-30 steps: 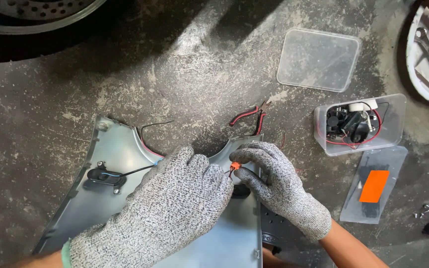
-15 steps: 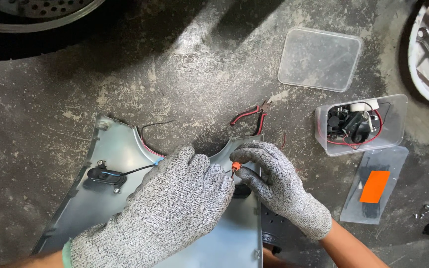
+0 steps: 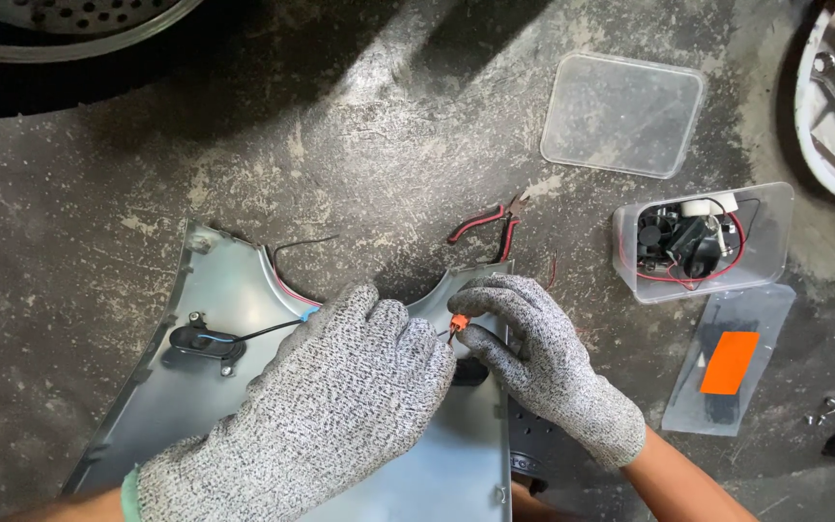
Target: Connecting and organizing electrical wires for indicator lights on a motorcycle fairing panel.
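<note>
Nothing has visibly shifted: both gloved hands stay over the pale blue panel (image 3: 244, 319) on the floor. Right hand (image 3: 543, 362) fingers pinch the small orange connector (image 3: 458, 324); left hand (image 3: 340, 406) curls closed beside it, contents hidden.

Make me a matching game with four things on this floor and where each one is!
Things:
1. small orange connector
2. pliers
3. clear lid
4. clear tub

Places:
A. flat on the concrete, top right
B. pinched between the gloved fingertips
C. full of wires and parts
D. just above the grey panel

Pairs: 1-B, 2-D, 3-A, 4-C
</note>
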